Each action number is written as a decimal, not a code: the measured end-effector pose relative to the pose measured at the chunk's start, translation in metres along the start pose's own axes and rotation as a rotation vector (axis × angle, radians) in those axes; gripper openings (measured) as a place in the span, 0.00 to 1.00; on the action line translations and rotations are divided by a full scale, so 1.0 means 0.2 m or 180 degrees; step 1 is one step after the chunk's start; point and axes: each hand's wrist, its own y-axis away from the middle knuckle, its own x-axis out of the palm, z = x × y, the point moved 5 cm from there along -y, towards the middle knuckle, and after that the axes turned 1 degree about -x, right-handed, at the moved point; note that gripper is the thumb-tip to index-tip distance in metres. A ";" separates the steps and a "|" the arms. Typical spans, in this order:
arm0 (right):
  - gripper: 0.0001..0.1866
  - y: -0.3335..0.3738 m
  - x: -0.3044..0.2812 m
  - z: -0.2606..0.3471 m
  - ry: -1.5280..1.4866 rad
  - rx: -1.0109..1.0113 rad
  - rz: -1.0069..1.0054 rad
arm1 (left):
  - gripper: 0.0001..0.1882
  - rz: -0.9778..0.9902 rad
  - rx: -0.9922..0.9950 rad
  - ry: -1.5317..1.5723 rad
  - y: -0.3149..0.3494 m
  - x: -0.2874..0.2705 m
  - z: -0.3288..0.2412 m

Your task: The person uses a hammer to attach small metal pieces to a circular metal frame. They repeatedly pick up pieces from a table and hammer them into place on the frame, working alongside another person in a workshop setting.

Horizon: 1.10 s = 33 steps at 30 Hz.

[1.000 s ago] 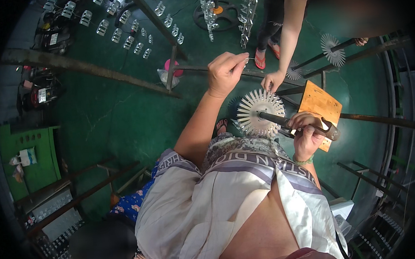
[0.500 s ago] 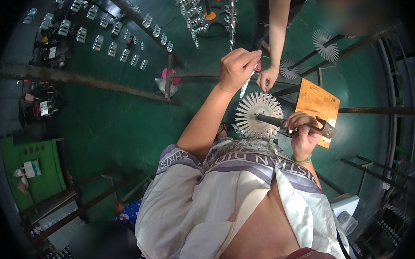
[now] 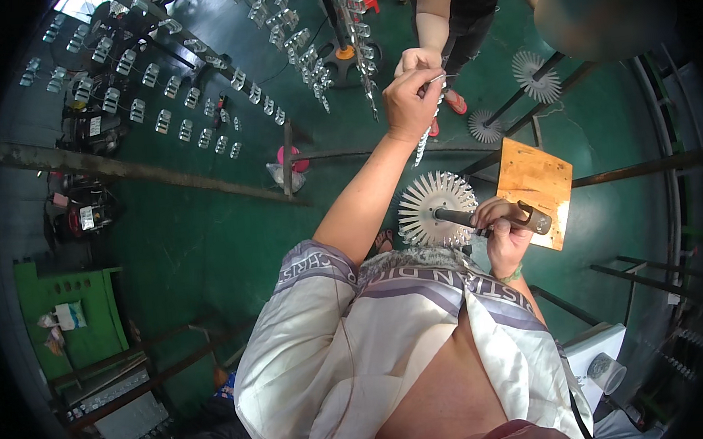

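My left hand (image 3: 411, 105) is raised with its fingers pinched together on the upper end of a strand of small shiny metal pieces (image 3: 423, 146), which hangs down beside it. A co-worker's hand (image 3: 419, 58) is right behind my fingers; whether it also holds the strand I cannot tell. Below, my right hand (image 3: 505, 239) is wrapped round a dark hooked metal rod (image 3: 459, 217), its hook end (image 3: 537, 219) sticking out past my fingers. A round silvery disc with many radial slats (image 3: 418, 208) sits at the rod's other end.
Near my right hand is a tilted wooden board (image 3: 533, 174). Similar slatted discs (image 3: 536, 77) stand beyond it on rods. Metal frame bars (image 3: 150, 176) cross the left side, with rows of hanging metal parts (image 3: 151, 75) above. A green cabinet (image 3: 86, 321) is at lower left.
My left hand has moved up and away, lifting the strand. The co-worker's hand has left the disc's edge and come up to my left fingers. My right hand keeps its hold.
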 end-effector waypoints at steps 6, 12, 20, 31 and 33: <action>0.19 0.01 -0.02 0.00 -0.0036 0.0010 -0.0058 | 0.05 -0.0096 -0.0170 -0.0005 -0.04 0.02 0.02; 0.18 0.02 -0.02 -0.02 -0.0093 0.0070 -0.0080 | 0.05 -0.0091 -0.0199 0.0025 -0.08 0.00 0.00; 0.19 0.02 -0.02 -0.03 -0.0178 0.0081 -0.0004 | 0.05 -0.0136 -0.0290 -0.0016 -0.07 0.01 -0.02; 0.19 0.01 -0.05 -0.04 -0.0220 0.0085 -0.0034 | 0.06 -0.0114 -0.0116 -0.0081 -0.09 0.03 0.01; 0.19 0.01 -0.05 -0.03 -0.0217 0.0078 -0.0045 | 0.05 -0.0122 -0.0152 0.0013 -0.10 0.04 0.00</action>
